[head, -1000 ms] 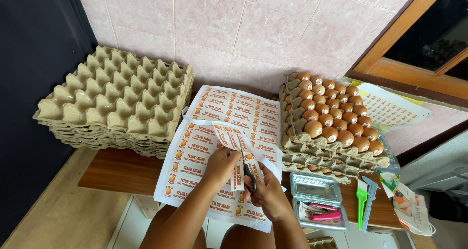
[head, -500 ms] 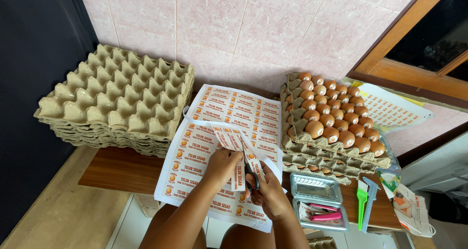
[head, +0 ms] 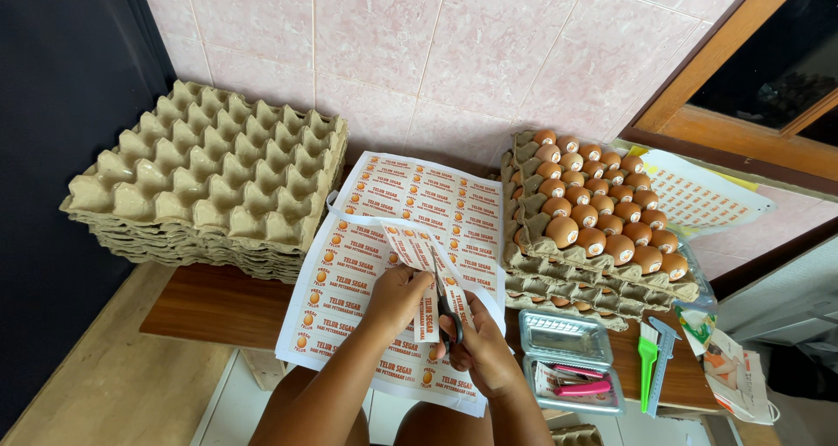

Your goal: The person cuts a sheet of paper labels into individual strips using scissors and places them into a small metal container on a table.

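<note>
My left hand (head: 397,296) pinches a strip of printed paper labels (head: 410,245) that stands up from the sheets. My right hand (head: 484,352) grips a pair of scissors (head: 443,299) whose blades run up along the strip, cutting between two columns. Under both hands lie larger white label sheets (head: 349,276) with orange print, spread over a wooden table (head: 209,302).
A stack of empty cardboard egg trays (head: 209,180) stands at the left. Stacked trays filled with brown eggs (head: 594,210) stand at the right, more label sheets (head: 698,197) behind them. Near the front right sit a clear plastic box (head: 572,359), a green tool (head: 648,367) and a small bag (head: 733,372).
The hands and scissors stay in nearly the same place; the strip has shifted only slightly.
</note>
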